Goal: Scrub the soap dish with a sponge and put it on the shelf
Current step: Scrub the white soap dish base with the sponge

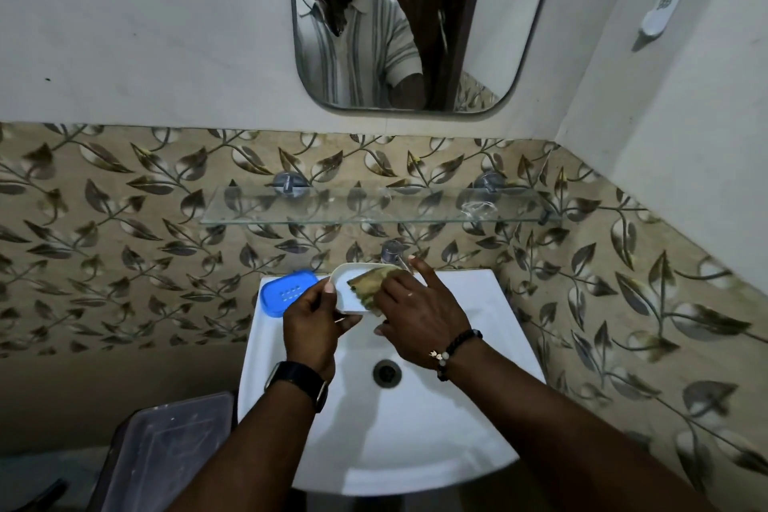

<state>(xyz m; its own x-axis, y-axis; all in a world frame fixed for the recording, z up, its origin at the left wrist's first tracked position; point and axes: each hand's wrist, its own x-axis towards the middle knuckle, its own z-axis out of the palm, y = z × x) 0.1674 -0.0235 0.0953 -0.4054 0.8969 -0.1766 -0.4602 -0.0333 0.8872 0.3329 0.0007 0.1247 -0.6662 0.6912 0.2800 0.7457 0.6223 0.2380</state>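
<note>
A white soap dish tray [345, 290] is held tilted over the back of the sink by my left hand [316, 324], which grips its near left edge. My right hand [419, 314] presses a worn green-yellow sponge [372, 283] into the inside of the tray, with the index finger stretched out toward the tap. The blue perforated insert of the soap dish [289, 292] lies on the sink's back left corner. A glass shelf [374, 206] is fixed to the tiled wall above the tap, with nothing on it that I can make out.
The white sink [478, 407] has a metal drain [387, 373] in its middle and a chrome tap [394, 254] at the back. A mirror [415, 21] hangs above. A dark bin with a clear lid [166, 449] stands at the lower left. A white wall holder [663, 12] is on the right wall.
</note>
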